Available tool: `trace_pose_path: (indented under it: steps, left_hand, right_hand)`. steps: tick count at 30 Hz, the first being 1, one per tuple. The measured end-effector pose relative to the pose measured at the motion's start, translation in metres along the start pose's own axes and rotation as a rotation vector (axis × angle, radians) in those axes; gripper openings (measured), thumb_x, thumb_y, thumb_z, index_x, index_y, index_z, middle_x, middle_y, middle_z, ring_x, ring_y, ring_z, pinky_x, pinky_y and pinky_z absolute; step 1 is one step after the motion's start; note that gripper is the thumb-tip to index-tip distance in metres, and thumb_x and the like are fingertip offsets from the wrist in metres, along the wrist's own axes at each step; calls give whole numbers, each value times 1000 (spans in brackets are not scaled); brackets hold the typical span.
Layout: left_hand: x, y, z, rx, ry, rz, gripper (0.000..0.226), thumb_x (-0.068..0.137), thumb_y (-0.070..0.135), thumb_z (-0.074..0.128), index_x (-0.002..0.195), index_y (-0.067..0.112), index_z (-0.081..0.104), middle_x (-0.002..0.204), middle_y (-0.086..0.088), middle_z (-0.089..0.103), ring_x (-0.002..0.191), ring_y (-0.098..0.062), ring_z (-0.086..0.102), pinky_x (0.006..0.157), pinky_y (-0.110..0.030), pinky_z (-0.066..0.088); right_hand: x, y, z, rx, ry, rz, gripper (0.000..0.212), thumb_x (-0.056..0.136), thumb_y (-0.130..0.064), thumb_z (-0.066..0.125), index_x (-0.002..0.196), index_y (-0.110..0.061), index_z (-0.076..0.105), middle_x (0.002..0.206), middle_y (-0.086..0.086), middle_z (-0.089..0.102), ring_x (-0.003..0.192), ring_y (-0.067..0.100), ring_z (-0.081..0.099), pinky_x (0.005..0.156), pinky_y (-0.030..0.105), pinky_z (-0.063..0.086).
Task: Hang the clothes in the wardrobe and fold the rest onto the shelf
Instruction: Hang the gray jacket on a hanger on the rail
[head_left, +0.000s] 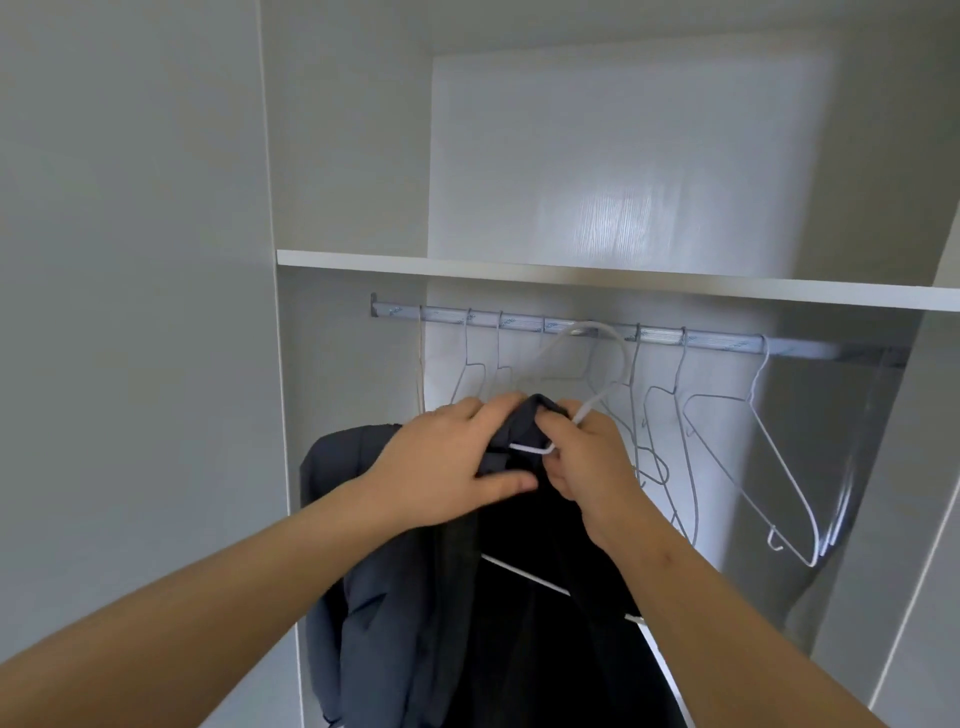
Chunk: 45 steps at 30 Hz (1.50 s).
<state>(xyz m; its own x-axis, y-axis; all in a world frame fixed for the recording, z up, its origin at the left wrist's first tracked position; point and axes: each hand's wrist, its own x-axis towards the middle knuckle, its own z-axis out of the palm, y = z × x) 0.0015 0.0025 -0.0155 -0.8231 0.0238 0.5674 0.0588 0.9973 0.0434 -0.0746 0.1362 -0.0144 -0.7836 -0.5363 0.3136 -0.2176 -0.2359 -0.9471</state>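
Fingers of the left hand (441, 457) are clamping round the collar of a dark charcoal fabric jacket (395, 623). The right hand (587, 457) is pinching the neck of the white wire hanger (613, 343) carrying it. The jacket is hanging in front of the silver metal rail (831, 347), where empty grey wire hangers (766, 358) are dangling beneath a white wardrobe shelf (623, 280).

- Frame centre: left hand (457, 457) grips the dark garment (519, 623); right hand (587, 462) pinches its white hanger (530, 448) (hook near the rail (717, 340)).
- Centre right: wire hangers (763, 467) hang on that rail, under the shelf (571, 275).
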Motion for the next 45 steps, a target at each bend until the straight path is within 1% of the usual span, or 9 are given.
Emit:
trace_pose_path:
  steps: [6, 10, 14, 20, 23, 27, 34, 40, 45]
  left_hand:
    - [16, 4, 5, -126, 146, -46, 28, 86, 49, 54, 98, 24, 57, 61, 17, 42, 69, -13, 52, 59, -28, 43]
    - [25, 1, 10, -253, 265, -224, 24, 85, 47, 57, 83, 24, 55, 62, 10, 51, 70, -17, 56, 63, -33, 48]
    - [34, -9, 1, -294, 382, -379, 25, 85, 47, 58, 86, 22, 58, 72, 0, 61, 73, -19, 57, 64, -31, 46]
    - [42, -16, -33, -386, 535, -365, 19, 85, 38, 62, 77, 22, 58, 63, 10, 55, 60, -2, 49, 52, -8, 35]
    - [43, -20, -51, -422, 592, -353, 24, 85, 35, 64, 84, 11, 64, 68, 3, 60, 67, -11, 52, 55, -8, 35]
    - [42, -24, -68, -434, 621, -338, 32, 84, 36, 64, 82, 4, 61, 70, -10, 60, 66, -18, 51, 54, -11, 34]
    - [31, -42, -100, -471, 701, -358, 32, 85, 32, 65, 85, 1, 61, 81, -19, 62, 70, -17, 50, 69, -34, 44]
    - [6, -63, -123, -489, 590, -267, 10, 84, 30, 66, 78, 36, 61, 77, 10, 64, 70, -1, 58, 75, -22, 47]
    - [-17, -82, -131, -335, 469, -244, 10, 82, 29, 67, 81, 19, 66, 71, 5, 63, 62, 2, 52, 62, -6, 41]
  right_hand:
    - [-1, -3, -10, -216, 130, -176, 20, 89, -15, 55, 75, -29, 60, 44, -7, 54, 38, 2, 47, 40, 13, 37]
    - [-4, 0, -24, -431, 310, -356, 26, 84, -18, 61, 91, -40, 49, 85, -18, 58, 79, -5, 53, 63, -2, 35]
    - [-16, 16, -36, -488, 544, -515, 33, 79, -10, 63, 73, -37, 44, 79, -17, 50, 82, 1, 46, 71, 9, 35]
    - [-22, 54, -35, -442, 275, -302, 38, 84, -16, 62, 54, -24, 39, 49, -10, 45, 46, 2, 40, 50, 13, 37]
    - [-15, 63, -30, -465, 101, -152, 18, 84, -21, 65, 79, -25, 48, 72, -13, 52, 60, 3, 50, 57, 11, 41]
    - [-6, 74, -15, -423, -189, 94, 41, 80, -21, 69, 115, -25, 47, 97, -18, 57, 82, -4, 61, 67, 10, 47]
    - [-2, 94, 5, -829, -429, 277, 32, 87, -23, 55, 112, -4, 55, 105, 8, 62, 91, 17, 58, 86, 31, 49]
    - [12, 82, 6, -718, -264, 133, 26, 98, -21, 39, 98, -3, 58, 95, 9, 62, 85, 18, 55, 79, 27, 43]
    - [29, 59, 4, -664, -216, -62, 20, 98, -13, 42, 84, -6, 55, 77, 3, 54, 72, 14, 51, 63, 14, 39]
